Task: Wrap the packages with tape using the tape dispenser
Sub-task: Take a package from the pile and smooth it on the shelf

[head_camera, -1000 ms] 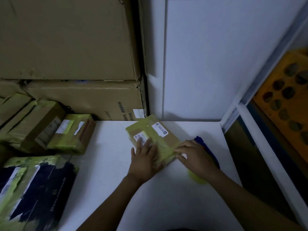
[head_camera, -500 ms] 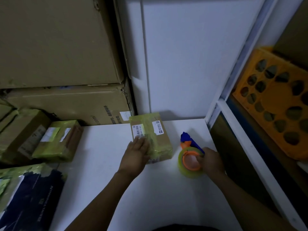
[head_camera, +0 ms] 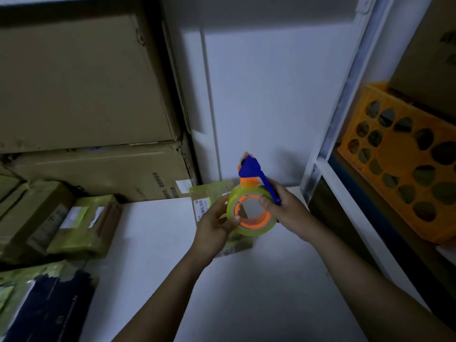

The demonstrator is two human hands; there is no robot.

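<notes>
A blue and orange tape dispenser (head_camera: 249, 169) with a yellowish roll of tape (head_camera: 254, 227) is held up above the white table (head_camera: 246, 292). My right hand (head_camera: 286, 213) grips its blue handle, with the thumb inside the orange core. My left hand (head_camera: 217, 223) holds the roll's left side, thumb on its front rim. Beneath them, a small cardboard package (head_camera: 209, 198) wrapped in yellowish tape lies on the table, partly hidden by my left hand and the roll.
Taped packages (head_camera: 84, 225) are stacked at the left, with a dark bagged parcel (head_camera: 42, 309) in front. Large cardboard boxes (head_camera: 81, 82) stand behind them. An orange crate (head_camera: 404, 159) sits on a shelf to the right.
My right hand lifted the tape dispenser off the table. My left hand left the package and took hold of the roll. The camera tilted up and moved closer.
</notes>
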